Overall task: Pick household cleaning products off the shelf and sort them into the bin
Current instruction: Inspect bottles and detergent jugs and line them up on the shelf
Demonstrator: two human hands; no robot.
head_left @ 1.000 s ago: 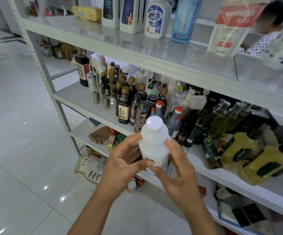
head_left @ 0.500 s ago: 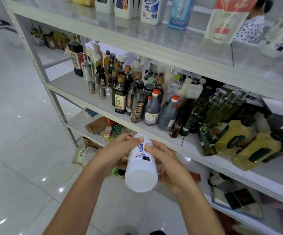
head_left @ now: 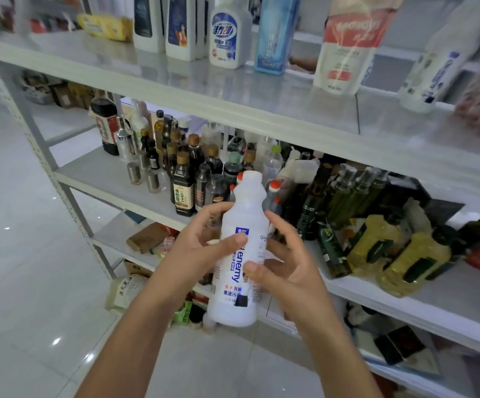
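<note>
A white plastic cleaner bottle (head_left: 240, 271) with blue lettering stands nearly upright in front of the shelving, cap end pointing up and away. My left hand (head_left: 201, 248) grips its left side, thumb across the label. My right hand (head_left: 284, 271) holds its right side, thumb on the label and fingers behind it. More cleaning products stand on the top shelf (head_left: 175, 79): white bottles (head_left: 224, 33), a blue bottle (head_left: 273, 33) and a red-and-white refill pouch (head_left: 347, 44). No bin is in view.
The middle shelf (head_left: 109, 179) is crowded with dark sauce bottles (head_left: 182, 185), green oil bottles (head_left: 345, 193) and yellow oil jugs (head_left: 405, 254). Boxes and packets (head_left: 146, 237) fill the lower shelves. Glossy white floor tiles (head_left: 26, 254) spread out to the left.
The bottle was tipped with its base toward me half a second ago; both hands have turned it back upright and lifted it. The view has tilted upward.
</note>
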